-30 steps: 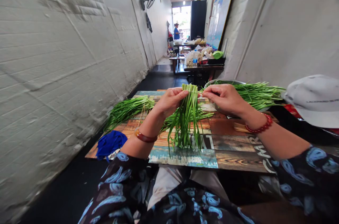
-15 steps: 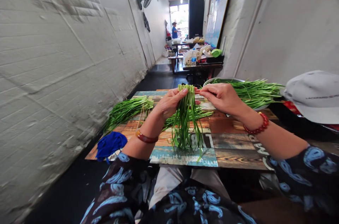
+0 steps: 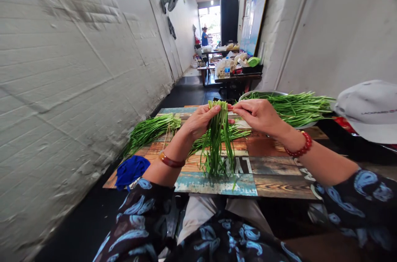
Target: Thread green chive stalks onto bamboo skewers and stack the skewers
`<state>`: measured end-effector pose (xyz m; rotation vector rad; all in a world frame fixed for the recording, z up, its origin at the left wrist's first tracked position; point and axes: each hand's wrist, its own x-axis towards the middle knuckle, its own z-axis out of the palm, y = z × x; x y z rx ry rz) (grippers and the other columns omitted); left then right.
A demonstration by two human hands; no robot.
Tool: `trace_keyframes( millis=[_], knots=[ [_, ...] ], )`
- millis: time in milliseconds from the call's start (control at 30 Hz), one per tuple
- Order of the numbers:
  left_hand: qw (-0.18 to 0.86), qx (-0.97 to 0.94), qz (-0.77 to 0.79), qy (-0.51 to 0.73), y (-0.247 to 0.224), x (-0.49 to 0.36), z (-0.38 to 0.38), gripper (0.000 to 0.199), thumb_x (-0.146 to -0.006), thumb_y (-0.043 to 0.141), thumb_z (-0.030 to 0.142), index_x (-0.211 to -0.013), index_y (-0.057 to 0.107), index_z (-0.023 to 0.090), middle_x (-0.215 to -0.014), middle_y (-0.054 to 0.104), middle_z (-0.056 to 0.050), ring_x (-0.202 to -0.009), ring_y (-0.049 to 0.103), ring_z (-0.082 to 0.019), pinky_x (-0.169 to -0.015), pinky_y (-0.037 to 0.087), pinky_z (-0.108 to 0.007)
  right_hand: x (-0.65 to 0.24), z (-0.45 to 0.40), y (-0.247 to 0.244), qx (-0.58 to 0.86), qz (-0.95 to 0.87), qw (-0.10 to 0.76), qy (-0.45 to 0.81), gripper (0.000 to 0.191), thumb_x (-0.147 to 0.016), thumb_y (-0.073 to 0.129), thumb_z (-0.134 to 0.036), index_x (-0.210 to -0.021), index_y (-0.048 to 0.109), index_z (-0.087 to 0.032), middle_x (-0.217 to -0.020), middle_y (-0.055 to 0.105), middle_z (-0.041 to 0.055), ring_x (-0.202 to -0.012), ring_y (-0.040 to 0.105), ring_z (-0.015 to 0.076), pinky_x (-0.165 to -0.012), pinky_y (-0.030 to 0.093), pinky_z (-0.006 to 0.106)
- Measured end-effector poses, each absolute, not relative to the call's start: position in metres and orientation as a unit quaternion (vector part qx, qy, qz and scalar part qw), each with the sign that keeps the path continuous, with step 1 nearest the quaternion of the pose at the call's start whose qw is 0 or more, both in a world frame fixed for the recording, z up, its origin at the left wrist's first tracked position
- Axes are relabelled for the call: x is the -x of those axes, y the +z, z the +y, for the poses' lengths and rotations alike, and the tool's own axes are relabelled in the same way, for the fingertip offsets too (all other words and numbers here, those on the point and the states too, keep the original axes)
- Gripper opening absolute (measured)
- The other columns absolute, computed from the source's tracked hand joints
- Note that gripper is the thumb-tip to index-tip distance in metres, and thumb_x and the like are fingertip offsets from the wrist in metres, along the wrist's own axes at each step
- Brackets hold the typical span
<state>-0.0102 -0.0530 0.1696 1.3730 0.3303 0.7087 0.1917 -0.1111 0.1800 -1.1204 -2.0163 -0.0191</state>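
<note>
My left hand (image 3: 201, 119) is closed around a bunch of garlic chives (image 3: 218, 142). Their pale cut ends are gathered at the top, and the green leaves hang down over the tabletop. Close by on the right, my right hand (image 3: 257, 113) pinches its thumb and fingers at the level of those ends; what lies between them is too small to make out. Behind the hanging bunch, more loose chives (image 3: 242, 132) lie on the patterned wooden table (image 3: 279, 183). Thin wooden sticks (image 3: 281, 146) show partly under my right forearm.
A pile of chives (image 3: 151, 129) with thin sticks lies at the left. At the back right, a metal basin (image 3: 245, 96) holds more chives. A blue cloth (image 3: 132, 171) rests at the left edge, a cap (image 3: 369, 109) at the right. Far off stands a person (image 3: 204, 36).
Both hands keep almost the same pose by the chive ends. The camera view has shifted slightly; otherwise little differs.
</note>
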Motion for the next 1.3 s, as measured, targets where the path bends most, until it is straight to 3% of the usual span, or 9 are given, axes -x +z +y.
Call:
trace_keyframes(
  millis=[267, 633, 1000, 1133, 1300],
  knots=[
    [0.687, -0.588, 0.116, 0.41, 0.163, 0.014, -0.059, 0.045, -0.084, 0.066, 0.049, -0.114, 0.068, 0.016, -0.113, 0.072, -0.013, -0.09, 0.073, -0.025, -0.083, 0.058, -0.038, -0.188, -0.111, 0.181, 0.44, -0.789, 0.429, 0.01, 0.026, -0.093, 0.054, -0.029, -0.077, 0.071, -0.018, -0.072, 0.07, 0.0012, -0.064, 0.059, 0.0133, -0.063, 0.04, 0.026],
    [0.683, -0.611, 0.133, 0.378, 0.158, 0.012, -0.055, 0.049, -0.083, 0.065, 0.052, -0.108, 0.069, 0.01, -0.094, 0.075, -0.013, -0.083, 0.073, -0.023, -0.074, 0.059, -0.033, -0.186, -0.112, 0.17, 0.449, -0.796, 0.398, -0.074, 0.027, -0.097, 0.048, -0.028, -0.091, 0.073, -0.018, -0.093, 0.074, 0.0065, -0.084, 0.067, 0.0191, -0.072, 0.044, 0.029],
    [0.693, -0.613, 0.144, 0.351, 0.156, 0.012, -0.054, 0.05, -0.08, 0.068, 0.053, -0.105, 0.07, 0.01, -0.088, 0.076, -0.012, -0.079, 0.073, -0.022, -0.073, 0.059, -0.033, -0.187, -0.107, 0.172, 0.455, -0.774, 0.426, 0.117, 0.027, -0.09, 0.056, -0.031, -0.08, 0.075, -0.015, -0.073, 0.072, 0.0029, -0.065, 0.06, 0.0138, -0.063, 0.041, 0.026],
    [0.698, -0.607, 0.144, 0.352, 0.155, 0.01, -0.055, 0.048, -0.077, 0.073, 0.051, -0.104, 0.071, 0.01, -0.086, 0.075, -0.012, -0.075, 0.073, -0.022, -0.068, 0.059, -0.031, -0.19, -0.111, 0.171, 0.467, -0.778, 0.415, 0.062, 0.027, -0.092, 0.054, -0.031, -0.083, 0.074, -0.016, -0.073, 0.071, 0.0023, -0.063, 0.058, 0.0131, -0.061, 0.039, 0.026],
    [0.681, -0.617, 0.166, 0.358, 0.157, 0.006, -0.06, 0.042, -0.074, 0.078, 0.042, -0.101, 0.071, 0.011, -0.094, 0.076, -0.012, -0.075, 0.072, -0.019, -0.072, 0.058, -0.031, -0.194, -0.118, 0.173, 0.467, -0.806, 0.361, -0.043, 0.027, -0.096, 0.049, -0.029, -0.087, 0.072, -0.017, -0.085, 0.073, 0.0063, -0.076, 0.064, 0.0174, -0.069, 0.042, 0.028]
  ],
)
